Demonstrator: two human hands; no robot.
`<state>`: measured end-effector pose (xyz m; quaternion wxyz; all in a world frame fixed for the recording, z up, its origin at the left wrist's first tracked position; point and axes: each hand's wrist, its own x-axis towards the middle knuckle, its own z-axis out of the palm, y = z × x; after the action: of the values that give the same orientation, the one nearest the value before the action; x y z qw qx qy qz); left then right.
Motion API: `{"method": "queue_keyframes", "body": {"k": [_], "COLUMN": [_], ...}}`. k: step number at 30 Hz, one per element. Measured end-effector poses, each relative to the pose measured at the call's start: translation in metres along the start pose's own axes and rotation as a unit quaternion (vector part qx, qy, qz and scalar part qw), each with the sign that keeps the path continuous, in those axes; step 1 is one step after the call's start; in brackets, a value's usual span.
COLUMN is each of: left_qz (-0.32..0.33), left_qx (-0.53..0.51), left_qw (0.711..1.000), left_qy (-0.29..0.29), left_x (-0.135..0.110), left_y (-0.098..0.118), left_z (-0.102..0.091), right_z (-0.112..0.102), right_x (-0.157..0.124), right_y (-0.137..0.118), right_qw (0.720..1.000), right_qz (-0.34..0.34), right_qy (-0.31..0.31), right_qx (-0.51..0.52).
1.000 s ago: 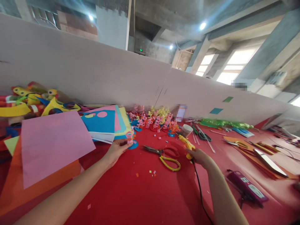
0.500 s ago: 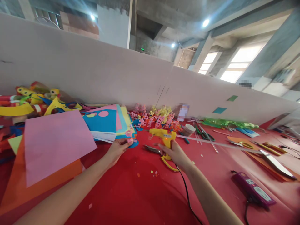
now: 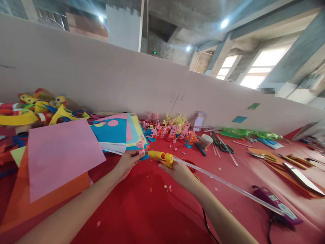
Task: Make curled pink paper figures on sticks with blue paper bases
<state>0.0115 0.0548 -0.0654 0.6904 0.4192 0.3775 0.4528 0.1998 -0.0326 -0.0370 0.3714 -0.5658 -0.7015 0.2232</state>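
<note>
Near the middle of the table, my left hand [image 3: 129, 164] pinches a small pink curled paper strip [image 3: 140, 145]. A blue paper piece [image 3: 145, 156] shows just beside those fingertips; whether it is joined to the strip I cannot tell. My right hand [image 3: 181, 172] is wrapped round a yellow hot glue gun [image 3: 160, 156], its nozzle pointing left, close to the paper strip. From the gun's back a long clear glue stick [image 3: 228, 185] reaches far to the right. Beneath my right hand lie scissors, mostly hidden, with a bit of yellow handle [image 3: 196, 177] showing.
Pink sheets [image 3: 66, 159] and blue sheets [image 3: 111, 132] lie left. Several curled paper pieces [image 3: 172, 127] stand at the back by the white partition [image 3: 101, 74]. Right are a paper cup [image 3: 205, 141], green-handled scissors [image 3: 224, 146], a purple device [image 3: 276, 205] and tools on orange paper [image 3: 281, 166].
The glue gun has swung from beside the left hand toward it, turning so that its nozzle nears the pink strip. Its glue stick now slants down to the right. My left hand has barely moved.
</note>
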Motion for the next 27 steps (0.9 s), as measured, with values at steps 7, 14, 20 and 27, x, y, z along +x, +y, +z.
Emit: {"method": "queue_keyframes", "body": {"k": [7, 14, 20, 27], "left_qz": [-0.004, 0.005, 0.005, 0.01], "left_qx": [0.001, 0.008, 0.018, 0.019], "left_qw": [1.0, 1.0, 0.999, 0.999], "left_qy": [-0.019, -0.029, -0.033, -0.031], "left_x": [-0.0015, -0.0025, -0.0016, -0.0018], "left_y": [0.0029, 0.0038, 0.0028, 0.0027], "left_z": [0.0027, 0.0021, 0.0019, 0.0021], "right_z": [0.0061, 0.0065, 0.0078, 0.0085], "right_x": [0.0045, 0.0019, 0.0048, 0.0059], "right_y": [0.0065, 0.0068, 0.0066, 0.0098], "right_qw": [0.999, 0.993, 0.981, 0.98], "right_qz": [-0.024, -0.035, -0.064, -0.07], "right_qy": [0.015, 0.015, 0.029, 0.024], "right_qx": [-0.043, -0.113, -0.178, -0.184]}}
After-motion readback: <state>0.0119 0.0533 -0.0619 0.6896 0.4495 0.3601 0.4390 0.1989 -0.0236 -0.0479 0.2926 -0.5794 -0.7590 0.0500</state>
